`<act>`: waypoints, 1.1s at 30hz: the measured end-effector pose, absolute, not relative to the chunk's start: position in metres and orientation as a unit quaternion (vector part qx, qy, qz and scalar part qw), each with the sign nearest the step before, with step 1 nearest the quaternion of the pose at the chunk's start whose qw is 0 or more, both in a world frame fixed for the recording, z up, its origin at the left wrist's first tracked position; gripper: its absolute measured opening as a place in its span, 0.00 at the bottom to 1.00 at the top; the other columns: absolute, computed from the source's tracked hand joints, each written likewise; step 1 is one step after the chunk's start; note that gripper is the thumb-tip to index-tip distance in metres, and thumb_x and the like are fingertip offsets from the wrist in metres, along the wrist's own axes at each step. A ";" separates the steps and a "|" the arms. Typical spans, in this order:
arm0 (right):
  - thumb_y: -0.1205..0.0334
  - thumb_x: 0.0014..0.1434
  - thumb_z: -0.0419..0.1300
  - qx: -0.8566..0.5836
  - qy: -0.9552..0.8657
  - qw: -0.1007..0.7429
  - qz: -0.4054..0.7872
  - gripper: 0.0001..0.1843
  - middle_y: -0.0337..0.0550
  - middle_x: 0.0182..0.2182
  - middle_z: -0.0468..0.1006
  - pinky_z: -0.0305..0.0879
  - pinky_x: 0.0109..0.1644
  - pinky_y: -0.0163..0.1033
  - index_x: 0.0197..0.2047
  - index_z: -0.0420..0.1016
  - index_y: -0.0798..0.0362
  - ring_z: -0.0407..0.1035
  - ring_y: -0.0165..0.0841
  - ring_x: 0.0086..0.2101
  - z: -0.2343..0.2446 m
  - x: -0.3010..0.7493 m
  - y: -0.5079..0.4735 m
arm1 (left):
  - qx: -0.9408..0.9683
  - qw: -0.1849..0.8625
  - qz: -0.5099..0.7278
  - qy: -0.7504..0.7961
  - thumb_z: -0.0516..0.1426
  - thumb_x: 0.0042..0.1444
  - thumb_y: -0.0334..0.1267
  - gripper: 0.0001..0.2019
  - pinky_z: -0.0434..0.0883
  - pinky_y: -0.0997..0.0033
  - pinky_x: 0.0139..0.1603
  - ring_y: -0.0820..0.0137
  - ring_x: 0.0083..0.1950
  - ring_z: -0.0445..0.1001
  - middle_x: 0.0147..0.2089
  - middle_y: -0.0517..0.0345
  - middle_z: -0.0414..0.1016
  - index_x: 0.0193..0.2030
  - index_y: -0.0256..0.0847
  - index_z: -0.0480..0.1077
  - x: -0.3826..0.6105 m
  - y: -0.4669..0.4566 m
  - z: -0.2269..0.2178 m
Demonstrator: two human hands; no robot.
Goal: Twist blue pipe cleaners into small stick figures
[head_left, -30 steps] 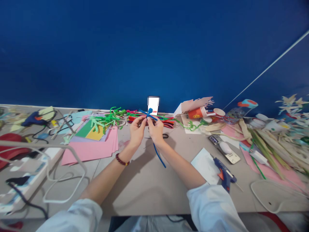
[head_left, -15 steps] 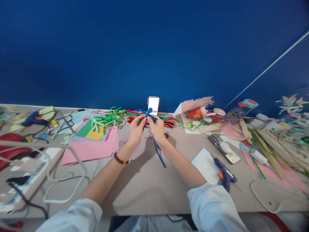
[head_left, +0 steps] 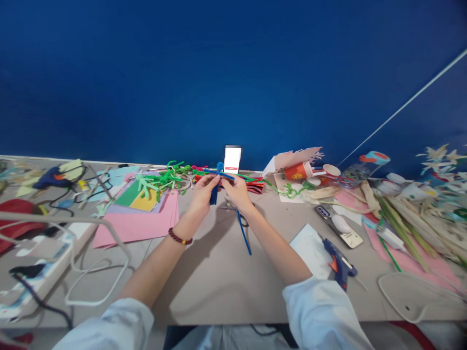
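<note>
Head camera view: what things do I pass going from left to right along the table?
Glue gun, pink paper, left hand, blue pipe cleaner, right hand, orange cup, dried leaves.

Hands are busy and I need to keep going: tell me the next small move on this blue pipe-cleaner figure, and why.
Probably wrap the long fuzzy blue pipe cleaner once around the middle of the fuzzy blue pipe-cleaner figure. It trails loose below the right hand, while the left hand has the figure gripped steady, so it looks like the free piece to work.
</note>
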State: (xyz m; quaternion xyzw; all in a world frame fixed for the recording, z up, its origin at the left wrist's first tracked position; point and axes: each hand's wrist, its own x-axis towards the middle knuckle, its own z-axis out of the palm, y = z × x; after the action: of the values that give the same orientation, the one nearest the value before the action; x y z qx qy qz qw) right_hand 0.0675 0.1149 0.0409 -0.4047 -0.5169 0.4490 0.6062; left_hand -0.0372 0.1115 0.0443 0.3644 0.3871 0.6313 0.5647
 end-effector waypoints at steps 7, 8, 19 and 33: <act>0.60 0.51 0.57 -0.443 -0.536 0.587 0.415 0.13 0.41 0.31 0.78 0.70 0.37 0.38 0.40 0.73 0.54 0.71 0.31 0.29 0.037 0.069 0.116 | 0.413 0.476 0.654 0.419 0.66 0.40 0.39 0.11 0.72 0.70 0.38 0.72 0.32 0.74 0.32 0.56 0.77 0.33 0.38 0.75 -0.037 0.108 0.045; 0.60 0.51 0.57 -0.439 -0.539 0.589 0.411 0.13 0.41 0.31 0.78 0.70 0.38 0.38 0.40 0.73 0.54 0.71 0.31 0.30 0.036 0.069 0.116 | 0.417 0.472 0.652 0.423 0.65 0.41 0.39 0.11 0.72 0.70 0.38 0.72 0.32 0.74 0.32 0.55 0.77 0.33 0.38 0.75 -0.037 0.107 0.046; 0.64 0.52 0.55 -0.454 -0.637 0.574 0.242 0.08 0.44 0.34 0.78 0.67 0.45 0.40 0.33 0.75 0.54 0.72 0.35 0.37 0.045 0.072 0.109 | 0.449 0.450 0.651 0.415 0.66 0.41 0.41 0.11 0.69 0.74 0.32 0.74 0.29 0.69 0.27 0.60 0.72 0.29 0.38 0.71 -0.038 0.109 0.046; 0.56 0.54 0.57 -0.448 -0.608 0.577 0.311 0.09 0.42 0.30 0.79 0.68 0.38 0.37 0.31 0.74 0.53 0.72 0.34 0.32 0.053 0.073 0.105 | 0.333 0.616 0.628 0.341 0.69 0.34 0.42 0.16 0.65 0.76 0.28 0.77 0.24 0.67 0.23 0.61 0.71 0.25 0.36 0.70 -0.043 0.117 0.049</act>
State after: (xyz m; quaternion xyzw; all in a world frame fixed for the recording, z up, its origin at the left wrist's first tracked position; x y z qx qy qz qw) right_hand 0.0731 0.1046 0.0531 -0.4482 -0.6078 0.3114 0.5768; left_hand -0.0432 0.1171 0.0490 0.3330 0.3406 0.6275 0.6159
